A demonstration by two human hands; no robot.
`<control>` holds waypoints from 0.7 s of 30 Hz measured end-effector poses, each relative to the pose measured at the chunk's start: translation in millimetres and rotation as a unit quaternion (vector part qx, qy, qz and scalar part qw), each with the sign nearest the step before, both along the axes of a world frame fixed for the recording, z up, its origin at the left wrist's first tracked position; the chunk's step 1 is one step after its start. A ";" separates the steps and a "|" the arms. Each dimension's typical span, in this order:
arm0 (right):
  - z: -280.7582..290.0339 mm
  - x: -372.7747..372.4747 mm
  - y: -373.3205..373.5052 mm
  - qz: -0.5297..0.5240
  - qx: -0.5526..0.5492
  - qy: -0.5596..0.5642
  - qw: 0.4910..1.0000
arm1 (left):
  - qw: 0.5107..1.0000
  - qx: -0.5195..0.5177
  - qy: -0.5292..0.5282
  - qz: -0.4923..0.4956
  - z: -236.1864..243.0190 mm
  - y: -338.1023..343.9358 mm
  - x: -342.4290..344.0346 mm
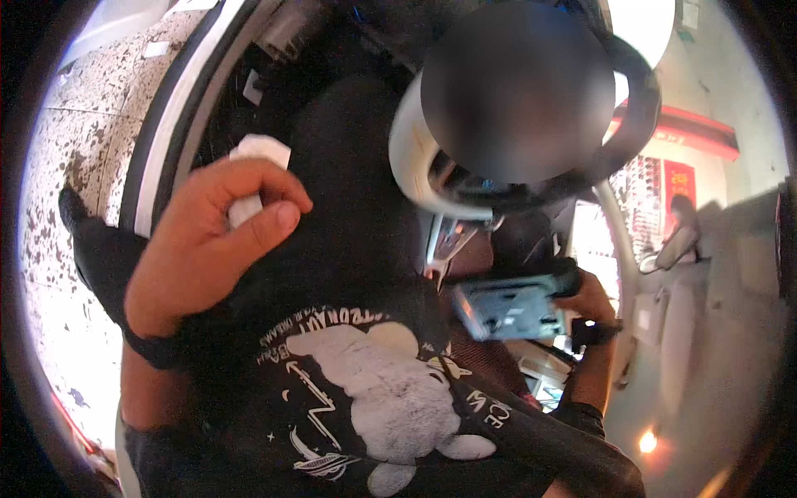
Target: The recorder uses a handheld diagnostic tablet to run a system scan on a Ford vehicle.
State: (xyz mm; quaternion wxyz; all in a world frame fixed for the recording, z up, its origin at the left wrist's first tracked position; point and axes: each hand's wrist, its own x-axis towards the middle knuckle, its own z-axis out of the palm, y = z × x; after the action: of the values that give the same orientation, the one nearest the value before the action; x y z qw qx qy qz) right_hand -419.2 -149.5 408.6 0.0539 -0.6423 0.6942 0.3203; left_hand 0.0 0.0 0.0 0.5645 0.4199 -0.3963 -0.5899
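At far left, speckled floor (pixel 83 141), with the long, bendy car door edge (pixel 170 124) beside it. Next, left hand (pixel 195 241), fingers and thumb curled round a crumpled white cloth (pixel 270 149), with white bits poking out past the finger and inside the loop. Right of that hand, open room above the dark leg (pixel 349 141), up to the pale rim of the steering wheel (pixel 409 158). Middle of the wheel hidden by blur. Lower down, black shirt (pixel 224 440) between both arms. Under the wheel, apart from it, a pale blue boxy thing (pixel 506 315). At its right end, right hand (pixel 589 299), gripping it, fingers mostly hidden. Farther right, pale car panel (pixel 735 357), well apart.
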 end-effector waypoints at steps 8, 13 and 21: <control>-121.8 -164.0 80.1 0.197 -0.310 -0.368 0.855 | 0.984 -0.055 -0.159 -0.063 34.4 -5.8 -61.9; -209.7 -172.7 57.6 0.396 -0.282 -0.578 0.656 | 0.951 0.140 -0.017 -0.274 40.5 -15.7 -127.0; -277.5 -127.7 68.4 0.431 -0.382 -0.637 0.513 | 0.916 0.309 0.224 -0.126 58.5 -7.2 -162.4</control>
State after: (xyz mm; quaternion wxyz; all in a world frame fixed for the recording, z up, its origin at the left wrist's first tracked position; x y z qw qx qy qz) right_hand -546.9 -81.2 131.2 0.0861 -0.8533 0.1669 -0.4865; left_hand -162.4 -7.2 58.5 0.4013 0.3768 -0.1069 -0.8279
